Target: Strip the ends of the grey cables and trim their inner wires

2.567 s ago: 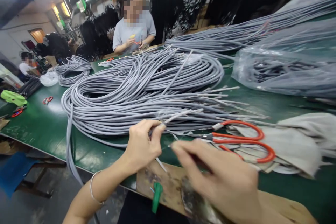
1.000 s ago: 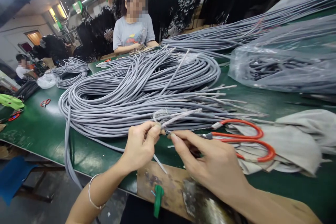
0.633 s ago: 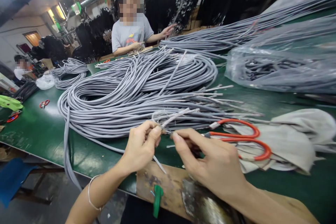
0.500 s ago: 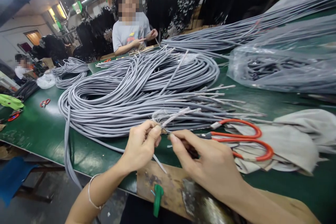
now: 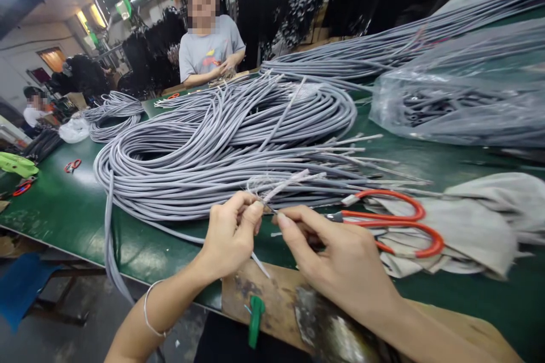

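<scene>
My left hand (image 5: pixel 234 232) pinches the stripped end of a grey cable, from which pale fibre strands (image 5: pixel 264 186) fan out above the fingertips. Facing it, my right hand (image 5: pixel 327 249) is closed on a thin dark wire that spans the short gap between both hands. Behind them lies a large coiled bundle of grey cables (image 5: pixel 204 173), its stripped ends pointing right. Scissors with orange-red handles (image 5: pixel 395 219) lie just past my right hand, partly on a crumpled pale cloth (image 5: pixel 481 227). The blades are mostly hidden by my hand.
A wooden board (image 5: pixel 276 306) with a green clip-like piece (image 5: pixel 255 320) sits at the table's front edge. A clear plastic bag (image 5: pixel 460 108) of dark parts lies at right. Across the green table (image 5: pixel 72 198) stands another person (image 5: pixel 210 48). Small red-handled snips (image 5: pixel 73 165) lie at left.
My hands stay almost in place, and slightly more of the thin wire shows between them. The person opposite has brought their hands together lower at the table.
</scene>
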Action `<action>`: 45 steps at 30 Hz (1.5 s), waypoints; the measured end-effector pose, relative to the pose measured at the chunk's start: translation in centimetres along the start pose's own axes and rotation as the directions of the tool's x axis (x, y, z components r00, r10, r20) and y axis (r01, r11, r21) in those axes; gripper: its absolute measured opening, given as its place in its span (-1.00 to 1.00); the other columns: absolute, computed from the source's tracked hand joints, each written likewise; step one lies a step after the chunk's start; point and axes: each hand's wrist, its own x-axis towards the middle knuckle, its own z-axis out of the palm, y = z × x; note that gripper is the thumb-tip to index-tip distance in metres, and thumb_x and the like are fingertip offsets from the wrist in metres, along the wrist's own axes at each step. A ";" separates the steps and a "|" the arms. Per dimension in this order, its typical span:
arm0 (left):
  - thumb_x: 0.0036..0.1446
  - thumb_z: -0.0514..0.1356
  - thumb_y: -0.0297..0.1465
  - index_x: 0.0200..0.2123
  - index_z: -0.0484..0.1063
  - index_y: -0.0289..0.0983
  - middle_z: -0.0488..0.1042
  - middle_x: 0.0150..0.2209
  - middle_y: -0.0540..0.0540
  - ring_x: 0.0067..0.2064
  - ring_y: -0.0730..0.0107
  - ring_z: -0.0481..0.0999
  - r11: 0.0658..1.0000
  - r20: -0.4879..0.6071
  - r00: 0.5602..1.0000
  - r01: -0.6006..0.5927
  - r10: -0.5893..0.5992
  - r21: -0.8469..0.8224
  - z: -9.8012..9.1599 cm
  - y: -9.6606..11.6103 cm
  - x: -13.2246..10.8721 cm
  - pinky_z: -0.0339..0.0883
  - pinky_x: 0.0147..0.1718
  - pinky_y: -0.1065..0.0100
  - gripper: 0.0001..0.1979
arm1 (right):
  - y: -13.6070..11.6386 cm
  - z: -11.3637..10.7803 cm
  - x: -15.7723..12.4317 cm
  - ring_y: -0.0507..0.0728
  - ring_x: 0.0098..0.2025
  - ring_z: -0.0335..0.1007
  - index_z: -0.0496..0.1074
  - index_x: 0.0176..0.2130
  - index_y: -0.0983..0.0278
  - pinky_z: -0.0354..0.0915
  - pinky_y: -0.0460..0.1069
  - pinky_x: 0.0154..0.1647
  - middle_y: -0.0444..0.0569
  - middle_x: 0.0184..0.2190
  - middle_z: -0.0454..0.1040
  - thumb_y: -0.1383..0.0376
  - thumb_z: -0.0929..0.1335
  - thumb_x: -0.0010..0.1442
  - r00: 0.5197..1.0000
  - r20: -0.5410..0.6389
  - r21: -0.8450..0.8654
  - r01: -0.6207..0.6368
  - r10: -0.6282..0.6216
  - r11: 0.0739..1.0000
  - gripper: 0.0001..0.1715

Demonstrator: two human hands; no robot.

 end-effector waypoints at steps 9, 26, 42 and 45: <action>0.26 -0.03 -0.30 -0.33 0.21 -0.28 0.11 -0.63 0.15 -0.63 0.61 0.05 0.999 0.088 0.996 -0.019 0.024 -0.051 0.1 -0.5 -0.1 -0.01 -0.62 0.52 -0.82 | -0.1 0.6 0.2 -0.10 -0.76 0.21 0.31 -0.40 0.32 0.11 -0.16 -0.65 -0.23 -0.72 0.32 0.38 0.16 0.30 0.953 -0.149 -0.274 0.218 -0.265 0.937 -0.73; 0.13 0.05 -0.48 -0.33 0.50 -0.32 0.53 -0.44 -0.11 -0.49 0.41 0.40 0.884 -0.116 0.960 -0.183 0.255 0.430 0.7 -0.9 0.4 0.28 -0.45 0.42 -0.78 | -0.6 -1.0 -0.5 -0.05 -0.72 0.24 0.30 -0.46 0.24 0.13 -0.11 -0.62 -0.21 -0.71 0.37 0.39 0.19 0.27 0.933 -0.045 -0.161 0.347 -0.358 0.924 -0.73; 0.19 -0.03 -0.32 -0.44 0.34 -0.32 0.08 -0.65 0.12 -0.61 0.57 0.06 1.000 0.015 1.000 0.017 -0.017 0.010 -0.3 -0.7 0.9 -0.03 -0.59 0.47 -0.73 | 0.7 0.1 0.5 -0.10 -0.82 0.09 0.35 -0.46 0.29 0.04 -0.16 -0.74 -0.26 -0.78 0.24 0.31 0.19 0.27 0.990 -0.041 -0.193 0.122 -0.132 0.974 -0.70; 0.19 -0.03 -0.33 -0.44 0.33 -0.32 0.10 -0.64 0.11 -0.60 0.56 0.09 0.999 0.012 1.000 0.003 -0.004 0.045 -0.2 -0.5 0.8 -0.01 -0.57 0.46 -0.74 | 0.7 0.0 0.4 -0.09 -0.81 0.09 0.34 -0.48 0.27 0.03 -0.16 -0.74 -0.25 -0.78 0.24 0.32 0.19 0.27 0.993 -0.030 -0.183 0.109 -0.116 0.977 -0.69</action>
